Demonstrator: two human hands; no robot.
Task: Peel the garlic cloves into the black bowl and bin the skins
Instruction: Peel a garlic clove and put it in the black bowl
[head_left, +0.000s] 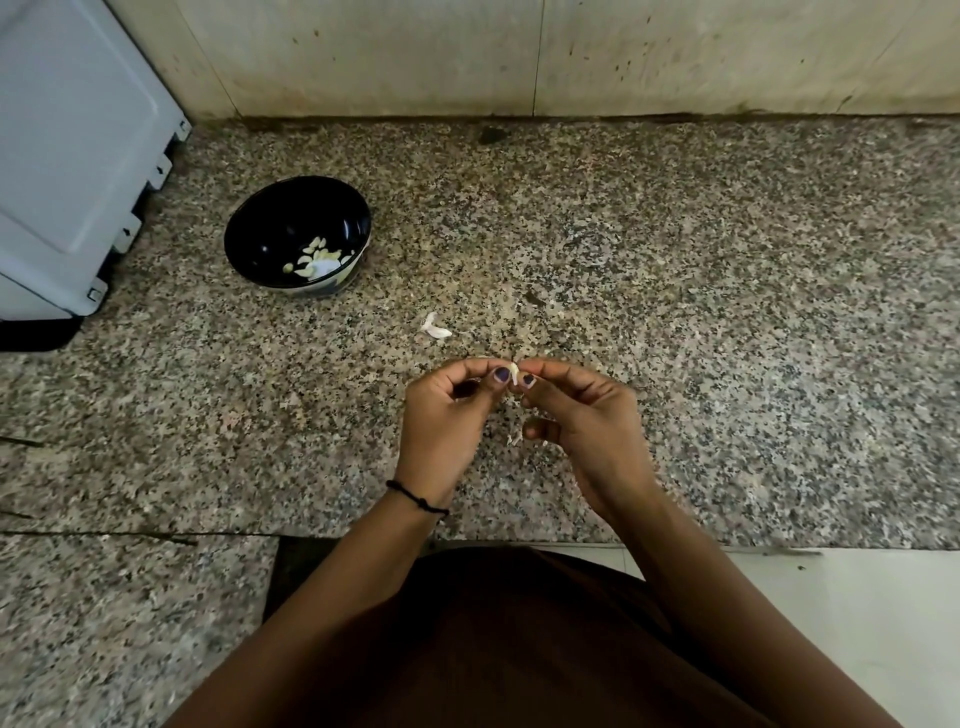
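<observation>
A small white garlic clove (514, 372) is pinched between the fingertips of my left hand (449, 415) and my right hand (582, 421), above the middle of the speckled granite counter (675, 260). The black bowl (260, 234) stands up and to the left of my hands and holds several peeled cloves (314, 257). Another white garlic piece (435, 327) lies on the counter just beyond my hands. Small bits of skin (514, 439) lie on the counter under my right hand.
A grey-white appliance (67, 156) stands at the far left, close to the bowl. A stained tiled wall (519, 52) runs along the back of the counter. The counter's front edge passes just below my wrists, with pale floor (857, 623) at lower right.
</observation>
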